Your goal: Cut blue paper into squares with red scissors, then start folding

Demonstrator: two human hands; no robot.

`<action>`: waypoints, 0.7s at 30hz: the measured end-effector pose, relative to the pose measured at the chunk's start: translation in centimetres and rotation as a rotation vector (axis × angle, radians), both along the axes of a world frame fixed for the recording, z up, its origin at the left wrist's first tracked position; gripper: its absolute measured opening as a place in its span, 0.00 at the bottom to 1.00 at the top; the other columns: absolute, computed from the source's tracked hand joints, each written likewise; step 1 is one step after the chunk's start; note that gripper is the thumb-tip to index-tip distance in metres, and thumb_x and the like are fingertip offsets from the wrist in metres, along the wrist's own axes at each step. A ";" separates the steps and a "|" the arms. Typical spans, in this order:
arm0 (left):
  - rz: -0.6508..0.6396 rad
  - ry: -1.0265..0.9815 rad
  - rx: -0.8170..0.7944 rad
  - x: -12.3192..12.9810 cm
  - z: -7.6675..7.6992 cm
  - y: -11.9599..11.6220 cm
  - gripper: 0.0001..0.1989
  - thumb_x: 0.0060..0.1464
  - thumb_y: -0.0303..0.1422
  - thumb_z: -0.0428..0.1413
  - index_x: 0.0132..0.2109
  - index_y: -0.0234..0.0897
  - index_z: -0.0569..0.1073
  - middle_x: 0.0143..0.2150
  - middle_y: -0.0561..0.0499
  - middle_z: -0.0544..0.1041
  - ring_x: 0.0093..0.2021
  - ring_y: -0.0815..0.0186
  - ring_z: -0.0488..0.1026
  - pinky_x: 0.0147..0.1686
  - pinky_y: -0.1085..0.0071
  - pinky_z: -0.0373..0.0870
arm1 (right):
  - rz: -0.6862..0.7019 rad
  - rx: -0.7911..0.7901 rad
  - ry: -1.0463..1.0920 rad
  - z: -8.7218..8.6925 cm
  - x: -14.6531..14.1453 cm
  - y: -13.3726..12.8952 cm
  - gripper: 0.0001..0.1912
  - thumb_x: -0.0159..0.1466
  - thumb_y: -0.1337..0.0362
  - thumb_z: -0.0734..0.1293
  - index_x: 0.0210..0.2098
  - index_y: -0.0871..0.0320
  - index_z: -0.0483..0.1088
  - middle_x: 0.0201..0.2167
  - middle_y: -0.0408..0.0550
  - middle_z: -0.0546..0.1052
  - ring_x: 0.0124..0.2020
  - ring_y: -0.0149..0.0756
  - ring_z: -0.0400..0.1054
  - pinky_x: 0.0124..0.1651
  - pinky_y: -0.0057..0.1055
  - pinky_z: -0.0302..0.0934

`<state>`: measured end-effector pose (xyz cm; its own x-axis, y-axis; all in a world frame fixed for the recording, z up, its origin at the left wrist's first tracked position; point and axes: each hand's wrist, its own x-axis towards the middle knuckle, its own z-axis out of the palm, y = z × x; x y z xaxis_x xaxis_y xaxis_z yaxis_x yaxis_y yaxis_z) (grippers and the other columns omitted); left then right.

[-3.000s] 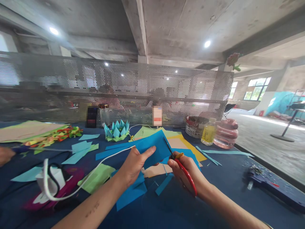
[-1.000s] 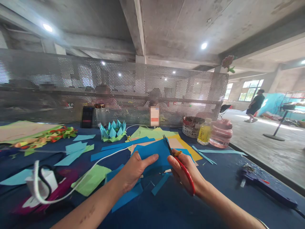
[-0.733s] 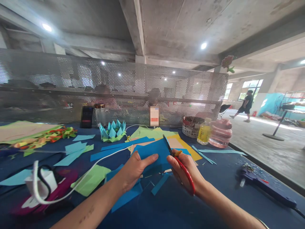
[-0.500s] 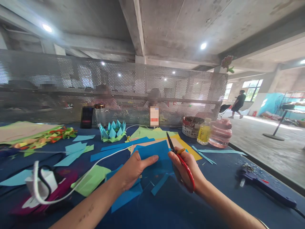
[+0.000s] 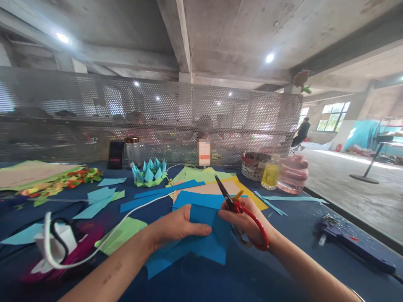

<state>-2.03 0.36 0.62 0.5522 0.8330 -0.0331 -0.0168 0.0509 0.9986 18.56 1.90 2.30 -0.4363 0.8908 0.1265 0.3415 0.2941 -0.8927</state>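
A folded-looking sheet of blue paper (image 5: 212, 245) is pinched in my left hand (image 5: 182, 224), its thumb lying across the front. My right hand (image 5: 247, 216) is closed around scissors with red handles (image 5: 263, 230). Their dark blades point up and to the left, away from the sheet's lower part. The right fingertips are at the sheet's right edge; whether they grip it too I cannot tell. Behind the hands lie another blue sheet (image 5: 195, 199) and blue strips (image 5: 157, 193), on top of peach, yellow and green paper.
A light-blue pointed paper crown (image 5: 149, 173) stands at the back. To the right are a woven basket (image 5: 253, 170), a yellow-labelled bottle (image 5: 270, 176), a pink jug (image 5: 293, 178) and a glue gun (image 5: 355, 247). A white cable (image 5: 126, 216) crosses the left side.
The blue sheet has come down and towards me, now hanging lower between my hands. The scissors have shifted slightly right with my right hand. In the background a person has moved left.
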 end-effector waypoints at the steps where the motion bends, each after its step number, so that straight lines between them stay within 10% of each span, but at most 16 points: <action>1: -0.019 0.014 0.007 -0.1 0.0 0.1 0.15 0.44 0.37 0.64 0.41 0.37 0.79 0.36 0.45 0.81 0.38 0.57 0.77 0.39 0.65 0.72 | 0.006 0.003 -0.005 0.0 0.0 0.0 0.12 0.58 0.56 0.66 0.25 0.58 0.64 0.13 0.33 0.59 0.12 0.23 0.54 0.15 0.21 0.50; 8: 0.239 -0.005 -0.076 0.2 -0.2 0.7 0.14 0.42 0.41 0.65 0.35 0.37 0.79 0.31 0.47 0.81 0.33 0.61 0.78 0.35 0.68 0.73 | -0.064 -0.007 0.029 -0.4 -0.4 0.1 0.12 0.59 0.57 0.64 0.25 0.57 0.63 0.11 0.33 0.60 0.11 0.24 0.55 0.14 0.21 0.52; 21: 0.332 -0.137 -0.116 0.6 0.4 0.7 0.11 0.40 0.35 0.67 0.31 0.33 0.80 0.29 0.46 0.82 0.29 0.64 0.77 0.35 0.68 0.74 | -0.080 -0.071 0.026 -1.0 -0.9 0.1 0.12 0.58 0.56 0.64 0.24 0.57 0.62 0.10 0.33 0.60 0.09 0.24 0.56 0.14 0.21 0.52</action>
<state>-1.40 1.05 1.05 0.2583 0.9626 -0.0823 -0.1848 0.1328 0.9738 17.63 2.02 1.32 -0.3605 0.9300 0.0725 0.3377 0.2026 -0.9192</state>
